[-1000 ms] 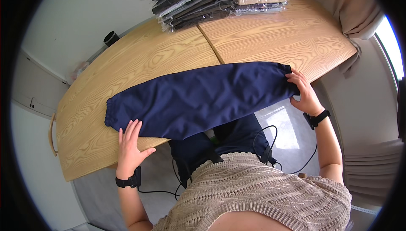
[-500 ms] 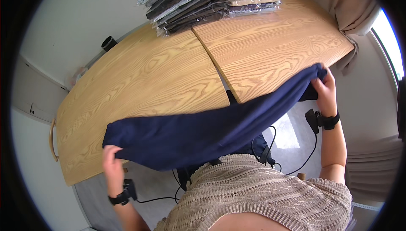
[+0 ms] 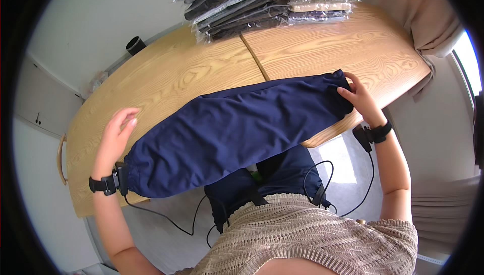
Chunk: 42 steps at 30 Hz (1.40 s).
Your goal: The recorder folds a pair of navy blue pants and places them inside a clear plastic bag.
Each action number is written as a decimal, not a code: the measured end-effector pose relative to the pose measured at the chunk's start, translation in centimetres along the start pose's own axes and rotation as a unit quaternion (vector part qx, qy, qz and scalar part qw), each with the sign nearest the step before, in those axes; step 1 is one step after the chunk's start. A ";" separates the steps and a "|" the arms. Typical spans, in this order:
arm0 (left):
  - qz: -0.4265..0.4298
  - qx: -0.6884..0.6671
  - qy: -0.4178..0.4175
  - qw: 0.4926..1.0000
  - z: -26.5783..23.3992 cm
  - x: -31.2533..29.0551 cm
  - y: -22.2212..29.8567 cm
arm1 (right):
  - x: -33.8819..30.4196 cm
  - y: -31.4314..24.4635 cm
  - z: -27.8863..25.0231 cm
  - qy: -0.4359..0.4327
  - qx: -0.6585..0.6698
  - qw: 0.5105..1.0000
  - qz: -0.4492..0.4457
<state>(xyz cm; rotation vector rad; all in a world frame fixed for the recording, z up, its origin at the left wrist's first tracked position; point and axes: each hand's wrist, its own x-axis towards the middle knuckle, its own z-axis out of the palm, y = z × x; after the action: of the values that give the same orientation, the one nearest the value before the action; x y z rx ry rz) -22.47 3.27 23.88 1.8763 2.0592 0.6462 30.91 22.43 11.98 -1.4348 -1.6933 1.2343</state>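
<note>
A long navy-blue garment [image 3: 242, 124], which looks like trousers folded lengthwise, lies slantwise over the near side of the wooden table. Its gathered, elastic-looking end is on the left; part of its lower edge hangs past the table edge. My left hand [image 3: 119, 131] is open above the table, beyond that gathered end, fingers slightly curved and holding nothing. At the other end my right hand [image 3: 360, 96] touches the cloth, its thumb and fingers apart at the edge; some fingertips are hard to make out.
Clear-bagged folded garments [image 3: 272, 5] are stacked at the back of the wooden table [image 3: 176, 78], which has a seam across it. A black cylinder [image 3: 135, 46] stands by the far left edge. Cables [image 3: 161, 219] run from my wrist straps. A curtain [image 3: 433, 18] hangs at right.
The garment has come down from between my hands onto the table, spread wider. My left hand has let go and moved up and left; my right hand has shifted left with its end.
</note>
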 end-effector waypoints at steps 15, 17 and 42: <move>0.130 0.007 -0.291 0.948 10.5 11.8 4.2 | 4.3 -10.3 7.4 -0.271 -0.259 0.894 -0.247; 0.122 0.014 -0.298 0.947 10.6 11.9 3.4 | 5.5 -10.3 9.4 -0.287 -0.266 0.890 -0.234; 0.146 -0.058 -0.282 0.947 9.2 11.8 3.8 | 7.6 -11.2 11.3 -0.328 -0.263 0.881 -0.217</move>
<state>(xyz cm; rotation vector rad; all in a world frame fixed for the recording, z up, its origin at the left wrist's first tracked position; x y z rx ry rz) -16.07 16.44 18.95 2.0145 1.3736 0.2366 14.57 26.78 16.77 -0.8197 -2.7993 1.1057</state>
